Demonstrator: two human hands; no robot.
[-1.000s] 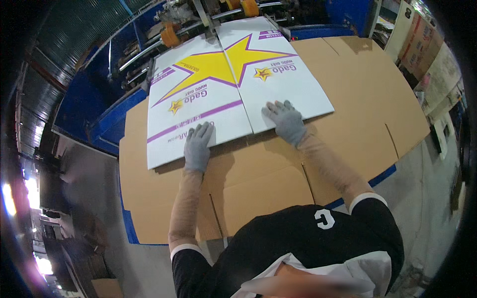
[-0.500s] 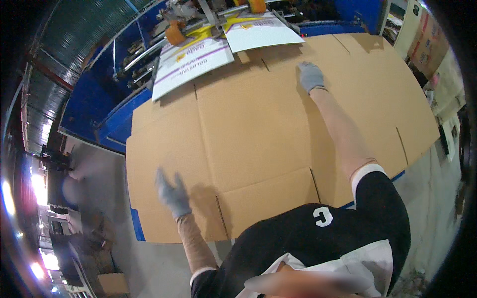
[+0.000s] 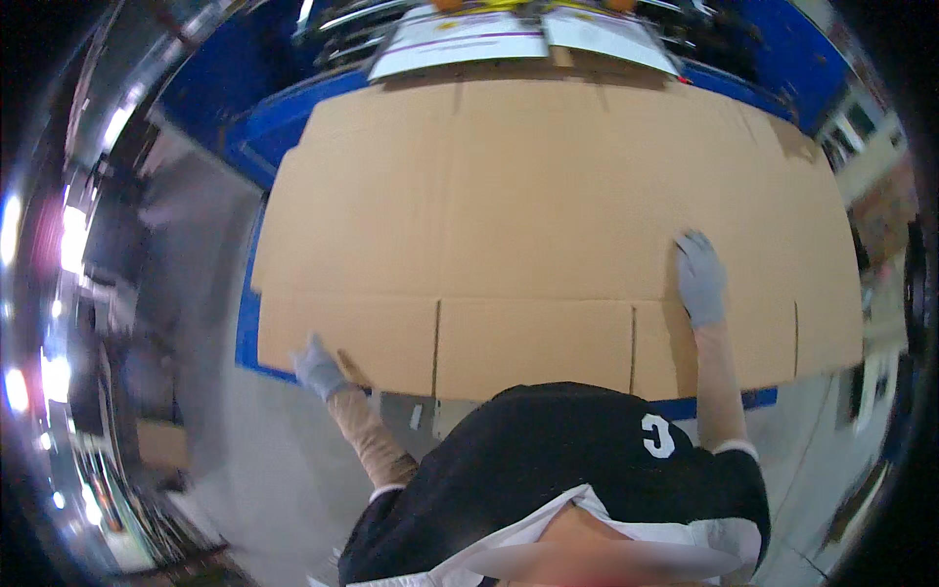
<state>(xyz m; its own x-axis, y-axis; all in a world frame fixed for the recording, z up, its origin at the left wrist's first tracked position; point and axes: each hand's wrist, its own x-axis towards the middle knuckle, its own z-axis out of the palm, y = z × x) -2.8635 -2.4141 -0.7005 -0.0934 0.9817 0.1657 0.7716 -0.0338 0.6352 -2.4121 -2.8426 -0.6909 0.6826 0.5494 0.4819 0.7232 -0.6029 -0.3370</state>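
Flat, unfolded brown cardboard sheet [image 3: 548,225] lying on a blue-edged work table [image 3: 256,127], with its scored flaps along the near edge facing the person. The left hand [image 3: 315,366], in a grey glove, is gripping the near-left corner of the sheet, fingers curled over the edge of the flap; whether the thumb is pinching from beneath cannot be told. The right hand [image 3: 700,279], also grey-gloved, is lying flat on the right part of the sheet, fingers together and pointing away, pressing down just beyond the fold line. At the far edge of the table, two white printed sheets [image 3: 460,39] are resting partly inside a machine [image 3: 342,15], apart from the brown sheet. Judged from the layout, the printed pieces are already sitting at the machine mouth, while the brown sheet is lying fully on the table, near-left corner taken up but not yet lifted or advanced. Grey floor [image 3: 196,293] is showing on the left.
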